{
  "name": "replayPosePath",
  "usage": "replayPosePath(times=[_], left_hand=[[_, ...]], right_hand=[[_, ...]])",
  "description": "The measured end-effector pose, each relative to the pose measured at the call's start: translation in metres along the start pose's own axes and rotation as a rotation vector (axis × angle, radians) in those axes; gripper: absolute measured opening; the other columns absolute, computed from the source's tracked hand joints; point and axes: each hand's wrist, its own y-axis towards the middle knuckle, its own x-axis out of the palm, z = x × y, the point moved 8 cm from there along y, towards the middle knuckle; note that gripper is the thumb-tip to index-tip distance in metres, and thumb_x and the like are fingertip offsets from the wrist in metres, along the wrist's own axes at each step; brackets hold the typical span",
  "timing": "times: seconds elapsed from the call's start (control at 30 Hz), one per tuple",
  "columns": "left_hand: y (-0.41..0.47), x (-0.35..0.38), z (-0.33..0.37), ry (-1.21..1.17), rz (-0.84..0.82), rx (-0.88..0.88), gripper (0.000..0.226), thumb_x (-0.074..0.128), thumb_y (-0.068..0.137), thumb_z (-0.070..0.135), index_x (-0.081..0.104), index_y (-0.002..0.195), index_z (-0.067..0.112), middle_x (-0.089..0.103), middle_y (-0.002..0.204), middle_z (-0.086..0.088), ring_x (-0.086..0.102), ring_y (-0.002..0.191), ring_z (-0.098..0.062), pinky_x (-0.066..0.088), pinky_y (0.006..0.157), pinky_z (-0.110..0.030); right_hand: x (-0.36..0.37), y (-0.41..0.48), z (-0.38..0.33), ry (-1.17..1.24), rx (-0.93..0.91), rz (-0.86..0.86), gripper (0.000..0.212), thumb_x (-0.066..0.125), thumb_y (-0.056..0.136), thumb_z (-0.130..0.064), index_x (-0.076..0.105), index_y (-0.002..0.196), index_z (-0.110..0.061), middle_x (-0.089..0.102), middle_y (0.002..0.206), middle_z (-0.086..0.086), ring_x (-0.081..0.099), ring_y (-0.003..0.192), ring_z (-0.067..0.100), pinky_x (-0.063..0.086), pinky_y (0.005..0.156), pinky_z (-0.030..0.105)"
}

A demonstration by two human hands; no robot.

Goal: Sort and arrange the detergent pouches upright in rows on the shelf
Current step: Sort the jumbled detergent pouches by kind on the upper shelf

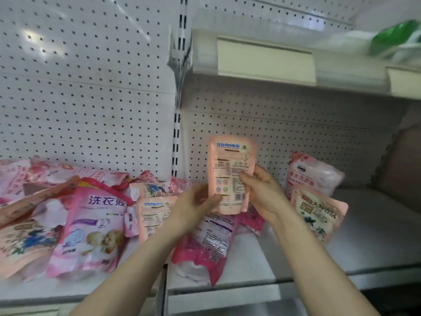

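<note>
Here, both hands hold one peach pouch (230,169) upright above the shelf (376,224), its printed back facing out. The left hand (193,208) curls its fingers (213,199) round the lower left edge. The right hand (265,193) pinches the right edge, thumb on the print. Left of the fingers lies a jumbled heap of pink pouches (91,231). Right of them, two pouches (319,210) stand leaning near the pegboard wall (91,87). A dark pink pouch (205,252) lies flat just below the fingers.

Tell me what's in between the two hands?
A peach-pink detergent pouch, upright with its back label facing the camera. The left hand pinches its lower corner and the right hand grips its side, seen in the head view.
</note>
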Motion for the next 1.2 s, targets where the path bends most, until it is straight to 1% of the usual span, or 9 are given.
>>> replayPosePath(times=[0.13,0.3,0.47,0.6,0.77,0.93,1.07,1.13,1.2], left_hand=[[0.000,0.016,-0.003,-0.027,0.009,-0.002,0.018,0.067,0.087,0.014,0.065,0.100,0.028,0.073,0.105,0.006,0.070,0.093,-0.007,0.057,0.088,-0.037],[0.004,0.021,-0.003,0.145,-0.003,0.054,0.024,0.067,0.088,0.018,0.067,0.112,0.016,0.072,0.106,0.006,0.068,0.090,-0.002,0.057,0.087,-0.033],[0.003,0.010,0.000,0.689,0.018,0.170,0.052,0.069,0.085,0.031,0.054,0.133,0.019,0.063,0.127,0.001,0.062,0.109,-0.015,0.045,0.090,-0.023],[-0.003,0.011,-0.013,0.794,-0.074,0.183,0.053,0.069,0.083,0.039,0.054,0.129,0.017,0.063,0.121,0.001,0.056,0.094,-0.010,0.038,0.079,-0.013],[0.007,0.011,-0.021,0.867,-0.045,0.138,0.050,0.073,0.078,0.040,0.056,0.118,0.017,0.067,0.111,0.000,0.062,0.098,-0.017,0.049,0.085,-0.026],[0.014,0.007,-0.026,0.761,0.007,0.042,0.072,0.074,0.079,0.020,0.040,0.141,0.013,0.070,0.110,-0.003,0.065,0.100,-0.018,0.053,0.086,-0.031],[0.011,0.002,-0.019,0.676,0.067,0.096,0.054,0.064,0.080,0.001,0.055,0.132,0.015,0.073,0.102,0.004,0.068,0.091,-0.011,0.054,0.083,-0.023],[0.008,0.000,-0.019,0.620,0.080,0.105,0.054,0.061,0.079,-0.001,0.058,0.130,0.017,0.074,0.097,0.006,0.068,0.087,-0.008,0.055,0.084,-0.024],[0.005,-0.006,-0.019,0.574,0.104,0.085,0.056,0.058,0.081,0.001,0.054,0.134,0.019,0.074,0.097,0.008,0.068,0.085,-0.006,0.055,0.083,-0.023]], right_hand=[[-0.012,-0.021,-0.028,-0.225,-0.115,0.026,0.028,0.067,0.088,-0.002,0.063,0.114,-0.009,0.076,0.102,0.005,0.073,0.093,0.019,0.060,0.075,0.028],[-0.013,-0.020,-0.087,-0.896,-0.198,0.060,0.023,0.082,0.078,-0.019,0.073,0.099,-0.019,0.075,0.091,-0.004,0.071,0.081,0.010,0.058,0.072,0.023],[-0.035,0.013,-0.115,-1.371,-0.416,0.421,0.004,0.067,0.088,-0.024,0.070,0.088,-0.025,0.072,0.087,-0.001,0.066,0.081,0.023,0.043,0.066,0.028],[-0.051,0.045,-0.095,-1.451,-0.388,0.535,0.017,0.062,0.093,-0.024,0.068,0.108,-0.020,0.073,0.104,0.007,0.066,0.091,0.030,0.044,0.073,0.032],[-0.063,0.061,-0.051,-1.521,-0.244,0.544,0.018,0.052,0.098,-0.009,0.064,0.110,-0.011,0.072,0.104,0.012,0.065,0.091,0.030,0.041,0.067,0.031],[-0.064,0.063,-0.031,-1.630,-0.112,0.494,0.037,0.051,0.092,-0.001,0.045,0.128,-0.009,0.059,0.119,0.017,0.060,0.106,0.036,0.053,0.085,0.045],[-0.034,0.038,-0.039,-1.790,-0.410,0.548,0.061,0.065,0.081,0.001,0.045,0.138,-0.007,0.044,0.139,0.020,0.047,0.122,0.039,0.049,0.093,0.046],[-0.021,0.030,-0.019,-1.783,-0.456,0.419,0.041,0.063,0.088,-0.009,0.056,0.128,-0.009,0.057,0.127,0.015,0.056,0.112,0.032,0.053,0.086,0.041],[-0.026,0.031,0.020,-1.692,-0.195,0.189,0.034,0.057,0.095,-0.033,0.058,0.124,-0.016,0.065,0.117,0.009,0.062,0.104,0.027,0.054,0.086,0.041]])
